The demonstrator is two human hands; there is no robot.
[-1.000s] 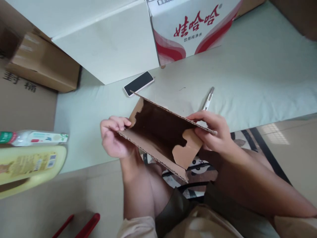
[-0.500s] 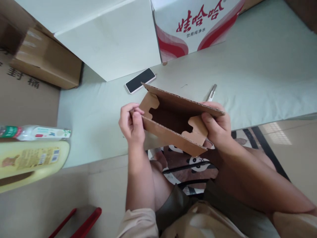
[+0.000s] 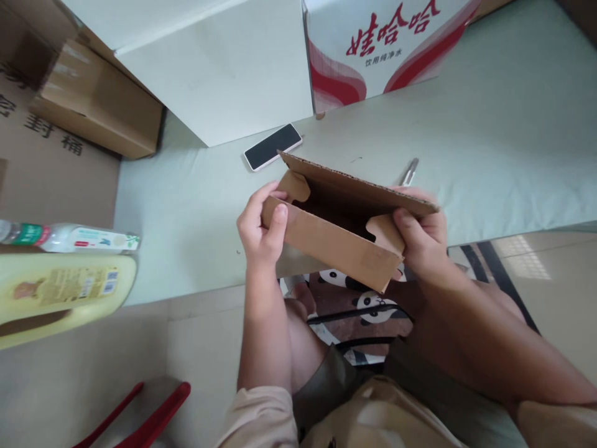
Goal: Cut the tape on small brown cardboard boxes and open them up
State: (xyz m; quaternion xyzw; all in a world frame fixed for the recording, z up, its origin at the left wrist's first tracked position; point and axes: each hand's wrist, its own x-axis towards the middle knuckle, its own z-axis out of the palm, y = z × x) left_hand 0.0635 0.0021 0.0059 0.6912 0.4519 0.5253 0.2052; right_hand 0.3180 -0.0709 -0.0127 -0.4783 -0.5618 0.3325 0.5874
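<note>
At the far side of the pale green cloth (image 3: 513, 130), a large white box (image 3: 217, 81) is set beside a red-printed carton (image 3: 377, 74). Over the cloth's near edge, a small open cardboard box (image 3: 336, 247) is gripped at its left end by the left hand (image 3: 262, 229) and at its right end by the right hand (image 3: 423, 239). Beyond it, a black-faced device (image 3: 273, 148) is seen at the left and a slim knife-like tool (image 3: 410, 172) at the right.

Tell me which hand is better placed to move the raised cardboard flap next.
Probably the right hand: it grips the right end of the raised flap, thumb in front and fingers behind. The left hand holds the opposite end of the box, its thumb on the near wall.
</note>
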